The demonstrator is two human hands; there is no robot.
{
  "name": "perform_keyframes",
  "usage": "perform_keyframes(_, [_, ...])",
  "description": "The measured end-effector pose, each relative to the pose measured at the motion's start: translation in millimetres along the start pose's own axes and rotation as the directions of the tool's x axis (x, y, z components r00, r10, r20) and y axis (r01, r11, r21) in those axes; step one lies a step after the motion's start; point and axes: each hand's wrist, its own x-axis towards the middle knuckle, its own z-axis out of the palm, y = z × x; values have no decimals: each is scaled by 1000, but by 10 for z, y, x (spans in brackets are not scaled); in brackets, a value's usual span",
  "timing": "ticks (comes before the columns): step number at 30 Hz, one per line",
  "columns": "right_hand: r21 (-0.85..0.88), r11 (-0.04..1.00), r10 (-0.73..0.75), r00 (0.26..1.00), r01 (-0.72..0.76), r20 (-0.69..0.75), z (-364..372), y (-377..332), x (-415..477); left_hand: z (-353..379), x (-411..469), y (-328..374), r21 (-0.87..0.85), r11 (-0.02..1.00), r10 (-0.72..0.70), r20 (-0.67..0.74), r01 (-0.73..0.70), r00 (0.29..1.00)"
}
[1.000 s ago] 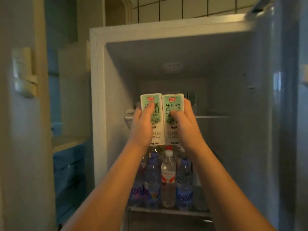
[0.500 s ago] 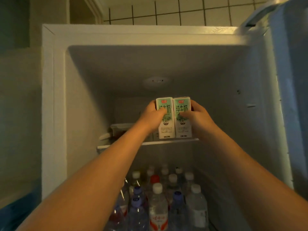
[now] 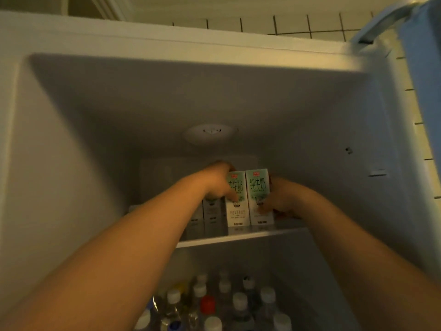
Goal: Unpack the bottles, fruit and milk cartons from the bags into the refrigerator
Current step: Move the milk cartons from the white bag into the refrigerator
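Observation:
Two green-and-white milk cartons stand side by side on the refrigerator's top glass shelf (image 3: 238,238). My left hand (image 3: 216,181) grips the left carton (image 3: 236,211) from its left side, thumb across the front. The right carton (image 3: 260,197) is held by my right hand (image 3: 280,199), fingers curled round its right side. Both cartons are upright and their bases touch the shelf. More cartons (image 3: 211,216) stand in shadow to the left, behind my left forearm.
Below the shelf, several water bottles (image 3: 233,304) with white caps and one with a red cap (image 3: 207,304) fill the lower level. The open fridge door (image 3: 424,68) stands at the right. The compartment's ceiling lamp (image 3: 210,133) is overhead.
Both hands have pushed the two cartons deeper into the top compartment and set them down on the shelf. The camera has tilted up and moved closer.

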Motion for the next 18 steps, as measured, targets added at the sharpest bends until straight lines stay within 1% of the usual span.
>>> perform_keyframes(4, [-11, 998, 63, 998, -63, -6, 104, 50, 320, 149, 303, -107, 161, 987, 14, -57, -5, 998])
perform_keyframes(6, [-12, 998, 61, 998, -61, -30, 171, 90, 500, 201, 434, -180, 275, 962, 28, -76, -6, 997])
perform_keyframes(8, [-57, 997, 45, 998, -47, -42, 234, 106, 666, 256, 566, -257, 371, 929, 44, -89, -8, 995])
perform_keyframes(12, [-236, 971, 48, 999, -50, -12, 297, 56, 941, 347, 796, -440, 435, 900, 62, -83, -20, 995])
perform_keyframes(16, [-254, 965, 92, 991, -64, 100, 300, 60, 1176, 390, 916, -541, 481, 876, 25, -95, 24, 995])
perform_keyframes(18, [-277, 958, 110, 987, -74, 117, 298, 62, 1251, 413, 943, -536, 519, 854, 12, -101, 43, 995])
